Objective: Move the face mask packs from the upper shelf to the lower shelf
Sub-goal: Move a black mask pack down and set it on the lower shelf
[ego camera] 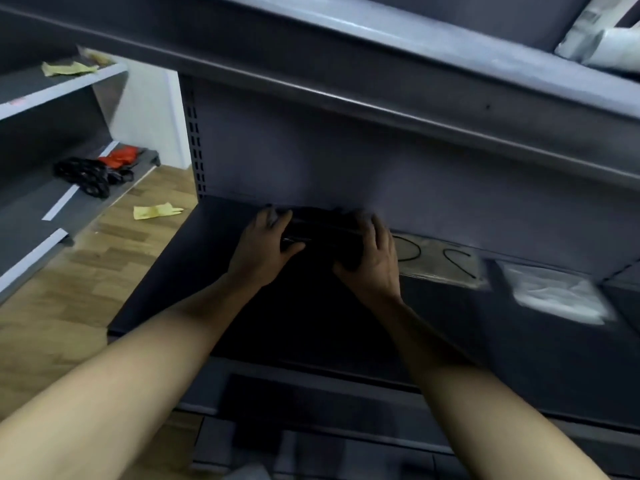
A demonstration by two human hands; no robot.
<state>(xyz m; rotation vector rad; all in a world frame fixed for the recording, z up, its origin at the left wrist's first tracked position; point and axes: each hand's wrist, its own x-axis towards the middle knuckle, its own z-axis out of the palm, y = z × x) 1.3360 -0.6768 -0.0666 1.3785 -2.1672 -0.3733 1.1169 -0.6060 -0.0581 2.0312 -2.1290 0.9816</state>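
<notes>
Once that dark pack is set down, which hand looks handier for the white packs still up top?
Probably the right hand: the white packs lie on the upper shelf at the far right, on its side. Both hands, left hand included, hold the dark pack.

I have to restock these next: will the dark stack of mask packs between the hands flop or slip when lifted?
The dark stack of mask packs probably sags, since the left hand and right hand grip opposite ends. Its glossy wrap looks slippery, so packs may slide apart. Likely light and unlikely to break.

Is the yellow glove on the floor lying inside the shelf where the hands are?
No, the yellow glove lies on the wooden floor, left of the lower shelf.
</notes>
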